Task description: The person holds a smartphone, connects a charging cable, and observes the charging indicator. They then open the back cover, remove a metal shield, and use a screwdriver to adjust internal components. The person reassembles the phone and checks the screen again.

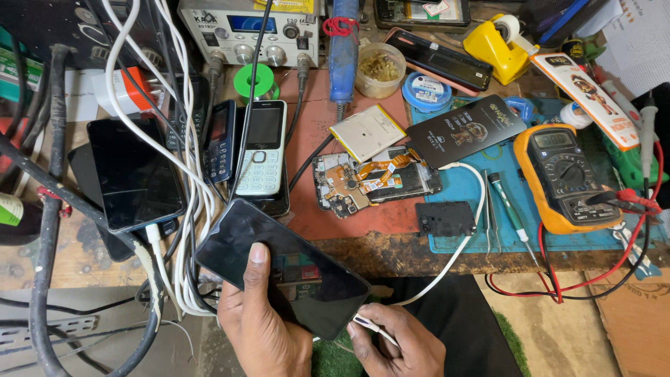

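Two hands work just below the front edge of a cluttered repair bench. Our left hand is closed around a black smartphone, thumb laid flat across its dark screen, so that the lower end of the phone is turned toward the other hand. Our right hand pinches the plug of a white cable between thumb and fingers, with the tip touching or just beside the phone's lower end; we cannot tell whether it is seated. We judge the phone is held off the bench, tilted, to keep its port in view and in reach.

On the bench, the cable loops back over a blue mat at the right front edge. Near the middle lies an opened phone with its circuit board bared, a flat battery just behind it. A yellow multimeter with red and black leads sits toward the right edge, tweezers and a small screwdriver beside it. Along the left edge rest several dark phones, a white keypad phone, and a bundle of white and black cords. At the back edge stand a bench power supply, a roll of green solder wire and a yellow tape dispenser. The bench top is worn wood.
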The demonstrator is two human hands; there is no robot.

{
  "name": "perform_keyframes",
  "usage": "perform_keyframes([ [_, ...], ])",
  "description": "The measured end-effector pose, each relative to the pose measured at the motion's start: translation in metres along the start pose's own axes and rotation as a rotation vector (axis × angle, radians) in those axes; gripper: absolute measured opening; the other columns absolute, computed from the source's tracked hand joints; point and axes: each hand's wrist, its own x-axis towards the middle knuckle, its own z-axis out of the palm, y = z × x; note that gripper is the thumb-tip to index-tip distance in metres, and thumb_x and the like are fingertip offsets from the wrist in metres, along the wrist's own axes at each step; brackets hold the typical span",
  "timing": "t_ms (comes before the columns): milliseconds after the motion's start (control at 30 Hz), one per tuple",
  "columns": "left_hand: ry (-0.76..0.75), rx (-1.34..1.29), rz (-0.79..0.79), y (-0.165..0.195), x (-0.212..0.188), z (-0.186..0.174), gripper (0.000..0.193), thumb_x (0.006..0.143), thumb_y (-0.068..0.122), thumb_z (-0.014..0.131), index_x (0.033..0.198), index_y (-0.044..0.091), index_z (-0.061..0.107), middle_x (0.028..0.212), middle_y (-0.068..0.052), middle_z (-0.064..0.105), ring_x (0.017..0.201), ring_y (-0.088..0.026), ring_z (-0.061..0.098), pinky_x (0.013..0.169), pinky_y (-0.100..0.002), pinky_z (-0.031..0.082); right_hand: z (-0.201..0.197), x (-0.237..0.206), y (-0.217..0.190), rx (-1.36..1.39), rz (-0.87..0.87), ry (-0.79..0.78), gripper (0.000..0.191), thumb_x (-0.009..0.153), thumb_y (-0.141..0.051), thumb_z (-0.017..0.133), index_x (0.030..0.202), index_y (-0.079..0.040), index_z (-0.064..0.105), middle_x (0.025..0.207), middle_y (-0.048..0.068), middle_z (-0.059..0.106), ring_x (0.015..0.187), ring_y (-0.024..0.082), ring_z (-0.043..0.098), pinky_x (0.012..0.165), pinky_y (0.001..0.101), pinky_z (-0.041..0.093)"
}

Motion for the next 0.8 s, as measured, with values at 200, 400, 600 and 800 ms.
perform_keyframes([
  [200,0.011,0.011,0.014,-0.001,0.001,0.002,0.024,0.097,0.011,0.066,0.117,-0.003,0.069,0.099,-0.012,0.075,0.080,-0.020,0.072,0.071,-0.036,0.061,0.001,0.006,0.002,-0.157,-0.196,0.100,0.024,0.076,-0.005,0.085,0.098,-0.001,0.074,0.078,0.011,0.077,0.077,0.014,0.082,0.065,0.0257,0.066],
  [400,0.027,-0.009,0.021,-0.003,-0.002,0.009,0.027,0.097,0.011,0.066,0.119,-0.003,0.067,0.100,-0.013,0.074,0.082,-0.022,0.073,0.072,-0.039,0.062,-0.015,0.009,0.006,-0.164,-0.166,0.048,0.039,0.075,-0.005,0.089,0.113,-0.004,0.080,0.071,0.007,0.074,0.054,0.008,0.069,0.052,0.0218,0.056],
  [600,0.011,-0.034,0.032,0.006,-0.004,0.009,0.029,0.097,0.013,0.066,0.122,-0.001,0.066,0.102,-0.011,0.072,0.087,-0.021,0.072,0.076,-0.039,0.062,-0.027,-0.001,0.000,-0.151,0.036,0.043,0.038,0.081,-0.001,0.073,0.119,-0.003,0.077,0.080,0.011,0.071,0.059,0.012,0.068,0.055,0.0240,0.053],
  [800,-0.013,-0.150,-0.075,0.014,-0.006,-0.002,0.023,0.099,0.017,0.065,0.118,0.005,0.067,0.100,-0.008,0.073,0.085,-0.019,0.072,0.075,-0.038,0.061,-0.030,-0.007,-0.001,0.173,0.171,-0.072,0.029,0.086,-0.007,0.077,0.114,0.005,0.076,0.087,0.016,0.081,0.072,0.016,0.081,0.067,0.0278,0.065],
])
